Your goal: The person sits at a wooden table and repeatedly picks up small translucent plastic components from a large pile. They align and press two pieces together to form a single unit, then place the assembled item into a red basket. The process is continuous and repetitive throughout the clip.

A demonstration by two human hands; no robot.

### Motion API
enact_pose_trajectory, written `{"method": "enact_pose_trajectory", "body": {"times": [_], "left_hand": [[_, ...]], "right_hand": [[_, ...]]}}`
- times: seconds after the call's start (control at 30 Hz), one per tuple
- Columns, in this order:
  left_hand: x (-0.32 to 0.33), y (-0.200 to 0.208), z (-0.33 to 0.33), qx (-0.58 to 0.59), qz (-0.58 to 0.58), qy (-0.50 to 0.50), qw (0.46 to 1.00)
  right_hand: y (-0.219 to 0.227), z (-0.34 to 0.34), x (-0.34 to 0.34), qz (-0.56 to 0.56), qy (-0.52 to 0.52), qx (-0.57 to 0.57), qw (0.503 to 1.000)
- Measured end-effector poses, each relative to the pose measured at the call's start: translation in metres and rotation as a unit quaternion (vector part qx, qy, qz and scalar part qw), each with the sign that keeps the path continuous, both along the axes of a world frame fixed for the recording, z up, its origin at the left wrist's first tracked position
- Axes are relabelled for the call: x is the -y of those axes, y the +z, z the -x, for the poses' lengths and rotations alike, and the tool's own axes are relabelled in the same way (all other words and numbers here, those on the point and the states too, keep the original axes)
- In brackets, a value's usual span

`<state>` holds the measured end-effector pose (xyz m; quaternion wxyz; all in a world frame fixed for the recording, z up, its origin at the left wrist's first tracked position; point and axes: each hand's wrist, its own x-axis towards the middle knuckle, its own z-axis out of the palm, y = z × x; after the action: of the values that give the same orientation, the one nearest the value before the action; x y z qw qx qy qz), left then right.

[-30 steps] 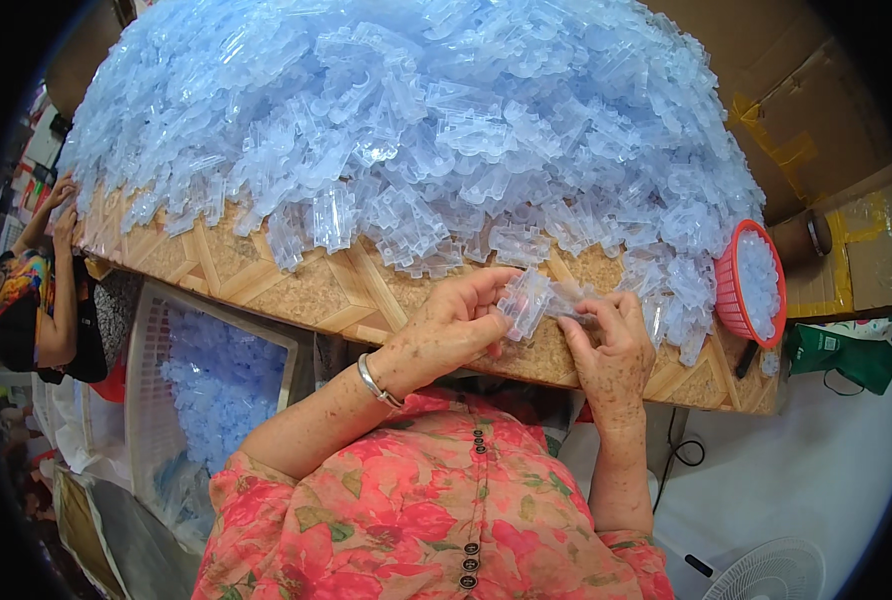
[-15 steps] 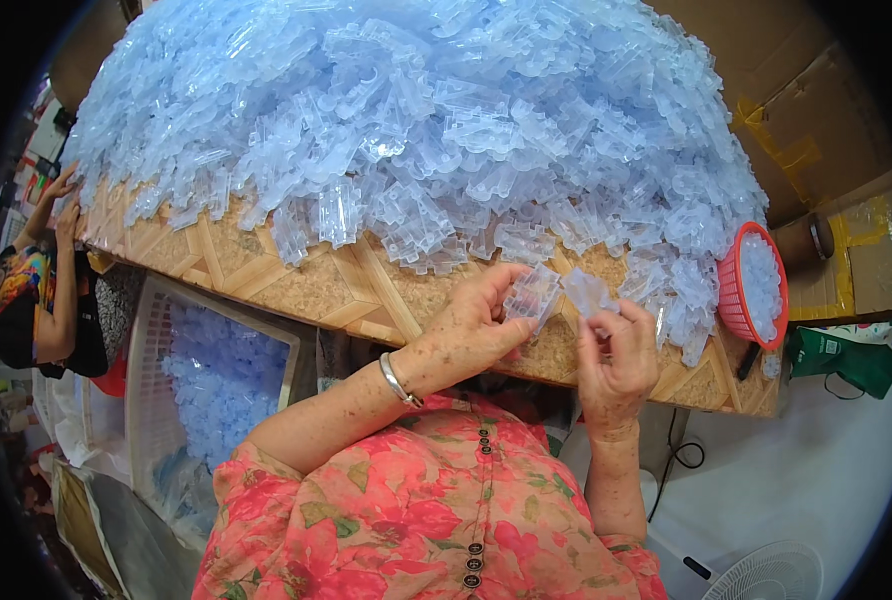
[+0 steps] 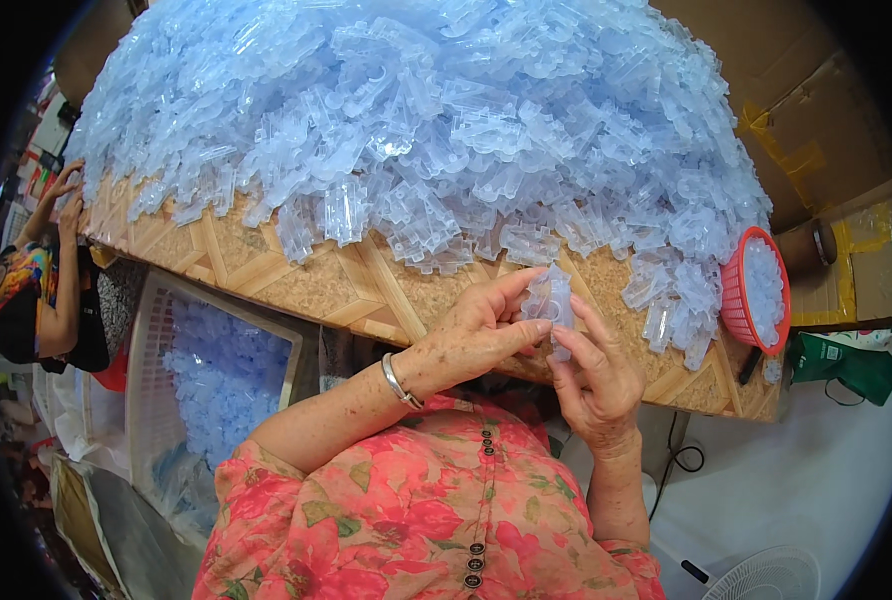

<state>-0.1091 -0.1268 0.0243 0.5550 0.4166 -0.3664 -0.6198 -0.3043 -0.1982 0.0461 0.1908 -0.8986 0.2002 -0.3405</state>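
While the fingertips (image 3: 538, 300) of both hands pinch it from either side, a small clear bluish plastic piece (image 3: 551, 305) is held upright just above the near edge of the table (image 3: 346, 290). On the left hand (image 3: 471, 335) the thumb and forefinger are closed on the piece's left side, with a metal bangle (image 3: 401, 382) at the wrist; the right hand (image 3: 596, 385) has its fingers curled up around the piece's right and lower side. Both forearms rise from a red floral blouse (image 3: 416, 520). Behind the hands, a huge heap of like plastic pieces (image 3: 416, 120) covers the patterned tabletop. A red basket (image 3: 756, 300) of pieces sits at the table's right end, and a white crate (image 3: 181, 390) holding more stands below on the left. Another person's hands (image 3: 66, 195) touch the table's far left edge.
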Motion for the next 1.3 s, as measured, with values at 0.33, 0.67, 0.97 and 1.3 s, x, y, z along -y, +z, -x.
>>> {"method": "enact_pose_trajectory", "body": {"times": [0.33, 0.67, 0.97, 1.3], "left_hand": [[-0.003, 0.013, -0.003, -0.078, -0.066, -0.018, 0.995], [-0.002, 0.010, 0.000, -0.060, -0.025, -0.019, 0.998], [-0.001, 0.009, 0.004, -0.052, 0.031, -0.032, 0.998], [0.000, 0.011, 0.005, -0.044, 0.046, -0.018, 0.998]], "right_hand": [[0.006, -0.004, 0.014, -0.128, 0.054, 0.005, 0.990], [-0.001, -0.006, 0.005, -0.164, -0.005, 0.021, 0.986], [0.000, -0.012, 0.002, -0.171, -0.018, 0.041, 0.984], [-0.009, -0.011, 0.002, -0.187, -0.016, 0.054, 0.981]]}}
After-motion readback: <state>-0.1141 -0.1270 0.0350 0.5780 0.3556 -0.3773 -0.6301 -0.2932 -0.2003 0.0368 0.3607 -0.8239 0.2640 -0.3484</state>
